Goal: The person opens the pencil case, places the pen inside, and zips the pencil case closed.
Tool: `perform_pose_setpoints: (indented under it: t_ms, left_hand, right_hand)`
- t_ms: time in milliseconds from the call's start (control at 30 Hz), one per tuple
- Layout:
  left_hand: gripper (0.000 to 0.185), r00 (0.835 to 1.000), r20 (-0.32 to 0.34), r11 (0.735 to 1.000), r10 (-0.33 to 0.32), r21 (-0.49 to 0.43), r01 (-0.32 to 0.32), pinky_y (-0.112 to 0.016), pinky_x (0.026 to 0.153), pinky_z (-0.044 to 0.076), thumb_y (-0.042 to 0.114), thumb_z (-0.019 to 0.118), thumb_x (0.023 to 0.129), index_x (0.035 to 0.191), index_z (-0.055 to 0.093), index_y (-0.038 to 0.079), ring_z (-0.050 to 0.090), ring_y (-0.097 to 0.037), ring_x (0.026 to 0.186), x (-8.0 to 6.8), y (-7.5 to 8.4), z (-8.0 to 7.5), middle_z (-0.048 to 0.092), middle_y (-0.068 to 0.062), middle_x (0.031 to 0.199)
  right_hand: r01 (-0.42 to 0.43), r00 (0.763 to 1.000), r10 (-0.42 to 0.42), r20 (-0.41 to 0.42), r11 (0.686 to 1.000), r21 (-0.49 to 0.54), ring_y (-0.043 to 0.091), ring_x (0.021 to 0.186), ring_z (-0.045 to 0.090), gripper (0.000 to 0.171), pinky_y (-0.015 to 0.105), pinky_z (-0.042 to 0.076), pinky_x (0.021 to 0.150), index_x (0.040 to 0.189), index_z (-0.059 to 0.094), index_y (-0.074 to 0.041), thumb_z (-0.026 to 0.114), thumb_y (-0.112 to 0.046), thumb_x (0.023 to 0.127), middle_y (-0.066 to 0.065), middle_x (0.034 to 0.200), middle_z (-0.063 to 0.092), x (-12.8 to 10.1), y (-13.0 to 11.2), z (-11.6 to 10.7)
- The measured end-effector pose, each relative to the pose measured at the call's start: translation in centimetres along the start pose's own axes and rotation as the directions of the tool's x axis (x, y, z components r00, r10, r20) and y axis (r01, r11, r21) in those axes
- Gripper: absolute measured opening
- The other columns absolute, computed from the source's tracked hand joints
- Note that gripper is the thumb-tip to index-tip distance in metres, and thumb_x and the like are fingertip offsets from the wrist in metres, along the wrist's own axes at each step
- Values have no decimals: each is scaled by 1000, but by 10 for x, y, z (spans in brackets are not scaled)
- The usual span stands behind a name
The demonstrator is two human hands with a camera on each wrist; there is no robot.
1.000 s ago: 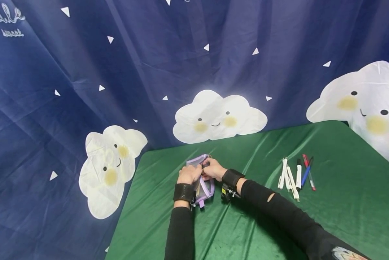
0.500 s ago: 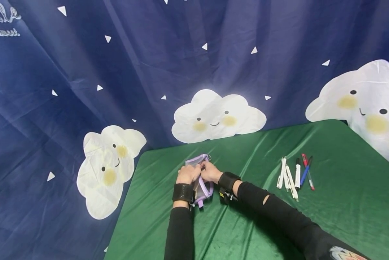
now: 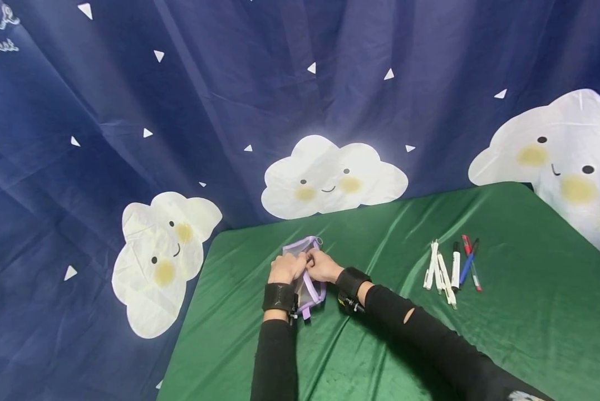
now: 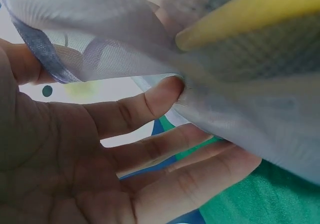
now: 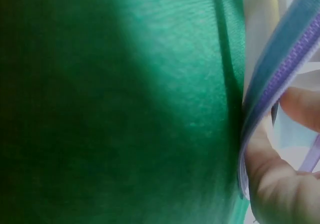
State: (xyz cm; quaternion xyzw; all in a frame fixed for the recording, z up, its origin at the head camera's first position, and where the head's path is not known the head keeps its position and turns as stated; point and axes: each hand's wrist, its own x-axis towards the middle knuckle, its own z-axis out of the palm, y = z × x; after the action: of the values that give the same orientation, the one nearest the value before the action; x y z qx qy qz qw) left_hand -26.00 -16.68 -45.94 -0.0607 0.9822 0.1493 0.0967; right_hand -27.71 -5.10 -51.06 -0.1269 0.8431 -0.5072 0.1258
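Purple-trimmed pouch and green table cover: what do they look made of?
Purple-trimmed see-through pouch: looks like fine translucent mesh fabric, since the weave shows in the left wrist view and a yellow item reads through it; purple zipper tape edges it. Green table cover: probably satin-like cloth, glossy, with soft creases and sheen streaks. The left hand and right hand both grip the pouch.

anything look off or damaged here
One thing: the right sleeve has a small tear showing skin. Otherwise the left hand and right hand hold the purple mesh pouch, and the pens lie loosely together on the green tablecloth.
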Motion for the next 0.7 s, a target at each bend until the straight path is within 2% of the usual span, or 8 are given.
perform_pose_setpoints:
  t_ms: [233,400,567,700]
  left_hand:
    - [64,998,-7,997,-61,-53,61,-50,95,38,48,25,89,116,59,0,47,-44,116,-3,0,1,52,-24,126]
    - [65,999,4,999,-33,-26,33,-49,96,39,48,23,90,115,60,0,48,-43,115,-4,2,1,54,-24,125]
    - [65,998,-32,998,-46,-47,45,-50,93,40,49,24,89,108,63,1,50,-44,112,-4,-2,-1,56,-23,122]
    - [66,998,-27,997,-50,-66,48,-51,92,39,51,23,89,97,66,3,49,-44,113,-5,-5,-1,56,-23,123]
  right_hand:
    - [71,997,-71,2,995,-74,9,68,50,27,17,41,55,96,55,-2,51,3,70,9,82,60,-6,1,-2]
    - [93,996,-92,7,989,-118,10,69,49,19,18,39,57,90,55,-5,48,3,73,6,79,56,-10,3,-3]
    - [143,989,-139,47,984,-101,10,73,49,19,17,41,62,92,55,-5,53,-3,74,7,83,57,-10,3,-1]
    - [147,987,-141,78,985,-85,10,75,50,25,17,42,64,96,55,-2,57,-4,72,10,87,58,-11,2,-1]
